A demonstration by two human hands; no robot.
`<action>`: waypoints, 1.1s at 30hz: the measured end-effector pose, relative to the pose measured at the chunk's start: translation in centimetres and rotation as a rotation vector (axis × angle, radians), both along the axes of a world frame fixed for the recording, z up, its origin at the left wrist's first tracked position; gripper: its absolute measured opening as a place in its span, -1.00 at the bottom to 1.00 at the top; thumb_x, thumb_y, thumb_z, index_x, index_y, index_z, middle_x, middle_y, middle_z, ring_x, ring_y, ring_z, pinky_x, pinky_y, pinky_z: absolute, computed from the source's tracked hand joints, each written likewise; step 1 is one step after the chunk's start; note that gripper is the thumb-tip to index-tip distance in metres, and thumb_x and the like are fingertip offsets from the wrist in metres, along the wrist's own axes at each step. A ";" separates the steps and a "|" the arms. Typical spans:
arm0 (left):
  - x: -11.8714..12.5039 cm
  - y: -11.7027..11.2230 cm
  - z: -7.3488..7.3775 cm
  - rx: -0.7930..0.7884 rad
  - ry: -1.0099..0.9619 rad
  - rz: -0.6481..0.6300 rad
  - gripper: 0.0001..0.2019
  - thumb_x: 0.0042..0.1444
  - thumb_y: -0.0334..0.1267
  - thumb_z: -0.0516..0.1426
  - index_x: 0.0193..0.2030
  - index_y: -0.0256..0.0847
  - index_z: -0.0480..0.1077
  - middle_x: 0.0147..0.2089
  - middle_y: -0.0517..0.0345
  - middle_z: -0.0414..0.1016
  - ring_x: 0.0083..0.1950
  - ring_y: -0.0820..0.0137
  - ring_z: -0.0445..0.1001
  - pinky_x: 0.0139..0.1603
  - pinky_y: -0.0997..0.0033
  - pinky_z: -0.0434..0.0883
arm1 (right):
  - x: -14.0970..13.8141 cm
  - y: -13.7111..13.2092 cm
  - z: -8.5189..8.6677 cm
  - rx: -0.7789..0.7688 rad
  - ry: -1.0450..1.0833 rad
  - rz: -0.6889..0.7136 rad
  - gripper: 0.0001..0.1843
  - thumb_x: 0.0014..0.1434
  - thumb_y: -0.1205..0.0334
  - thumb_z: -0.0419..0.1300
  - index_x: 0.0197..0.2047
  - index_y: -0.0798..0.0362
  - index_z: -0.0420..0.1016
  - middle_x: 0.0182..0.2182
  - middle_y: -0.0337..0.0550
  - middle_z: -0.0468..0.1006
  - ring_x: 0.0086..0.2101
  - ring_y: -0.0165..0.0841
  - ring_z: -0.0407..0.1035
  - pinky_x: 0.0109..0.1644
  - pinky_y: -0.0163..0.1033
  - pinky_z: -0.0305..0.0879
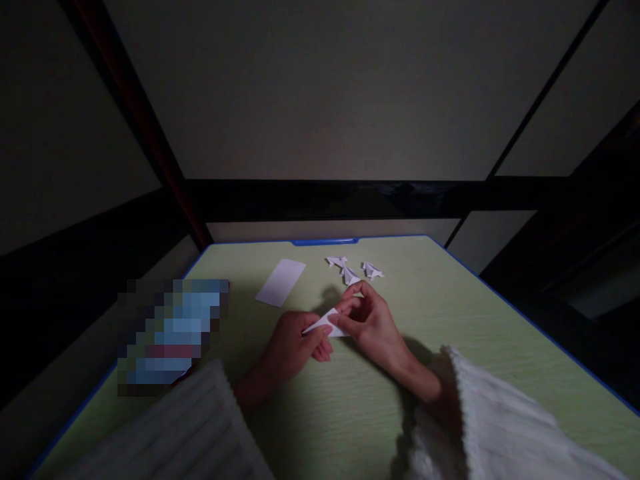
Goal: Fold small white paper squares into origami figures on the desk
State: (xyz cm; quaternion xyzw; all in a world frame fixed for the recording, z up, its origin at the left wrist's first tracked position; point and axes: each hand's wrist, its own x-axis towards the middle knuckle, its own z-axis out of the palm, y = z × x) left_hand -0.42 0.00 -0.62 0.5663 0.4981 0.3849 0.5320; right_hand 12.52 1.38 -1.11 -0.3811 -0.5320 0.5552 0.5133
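A small piece of folded white paper (326, 323) lies between both hands, low over the green tabletop (490, 360). My left hand (295, 347) pinches its near left part with curled fingers. My right hand (370, 323) grips its right end, thumb and fingers closed on a fold. Both wrists wear thick white knitted sleeves. Beyond the hands, three small folded white paper figures (350, 270) sit close together, and a flat white paper rectangle (281, 282) lies to their left.
The table has a blue rim (325, 241) and stands against a pale wall with dark wooden beams. A blurred-out blue and red object (170, 333) rests near the table's left edge. Dark floor drops off past the right edge.
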 end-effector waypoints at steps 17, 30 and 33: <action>-0.5 0.3 0.0 0.027 -0.088 0.071 -0.79 -0.15 -0.24 0.10 -0.69 -0.29 0.32 -0.77 0.21 0.35 -0.74 0.53 0.31 -0.69 0.59 0.27 | 0.9 0.0 0.5 0.179 -0.270 0.114 -0.80 -0.01 0.28 0.09 -0.36 0.01 0.07 -0.73 -0.49 0.09 -0.69 -0.56 -0.05 -0.63 -0.45 -0.13; -0.7 0.4 -0.5 0.023 -0.146 0.036 -0.81 -0.09 -0.26 0.08 -0.63 -0.30 0.33 -0.72 0.23 0.37 -0.70 0.55 0.33 -0.65 0.60 0.27 | 0.8 0.0 0.1 0.065 0.017 0.254 -0.73 -0.07 0.33 0.15 -0.32 0.03 0.10 -0.61 -0.37 0.34 -0.59 -0.52 0.23 -0.51 -0.40 0.12; -0.7 0.3 -0.3 0.018 -0.140 -0.059 -0.82 -0.07 -0.27 0.06 -0.59 -0.30 0.36 -0.68 0.23 0.39 -0.67 0.55 0.35 -0.62 0.60 0.29 | 0.8 -0.3 0.2 0.039 0.018 0.313 -0.77 -0.03 0.34 0.10 -0.31 0.03 0.09 -0.58 -0.34 0.34 -0.55 -0.51 0.24 -0.48 -0.38 0.13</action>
